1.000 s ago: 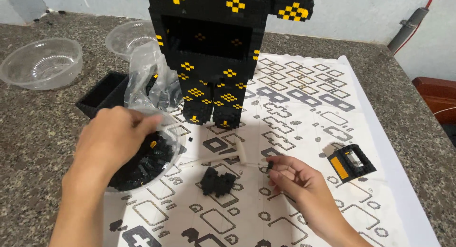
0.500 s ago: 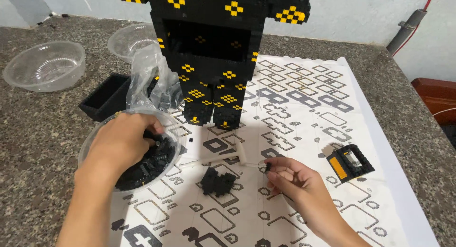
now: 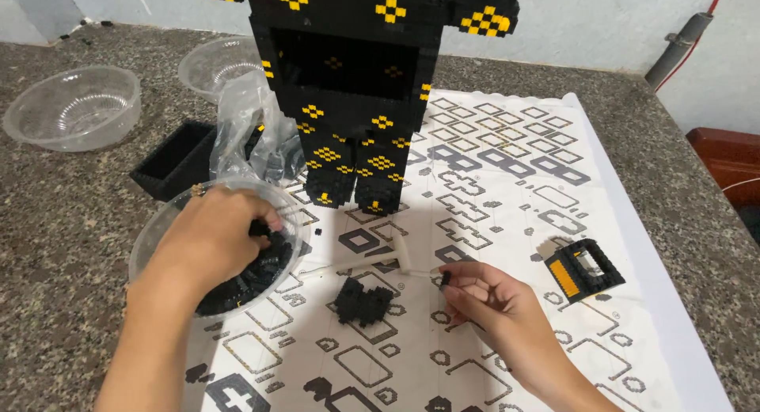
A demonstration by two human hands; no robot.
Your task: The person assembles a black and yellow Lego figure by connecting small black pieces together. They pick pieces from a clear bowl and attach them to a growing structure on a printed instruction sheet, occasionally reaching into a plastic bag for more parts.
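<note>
1 black-and-yellow block figure (image 3: pixel 356 95), standing on patterned mat (image 3: pixel 507 190).
1 clear bowl of black bricks (image 3: pixel 237 281), front-left of figure: my left hand (image 3: pixel 210 242) in it, fingers curled into bricks.
My right hand (image 3: pixel 495 305), front-right of figure: fingertips pinched on 1 small black brick (image 3: pixel 445 278).
2 empty clear bowls (image 3: pixel 75 107), left of figure.
1 black brick cluster (image 3: pixel 362 301), front of figure.

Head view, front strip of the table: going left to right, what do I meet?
Left hand in the bowl of black bricks → small black brick clump → right hand pinching a tiny black brick → black and orange block.
</note>
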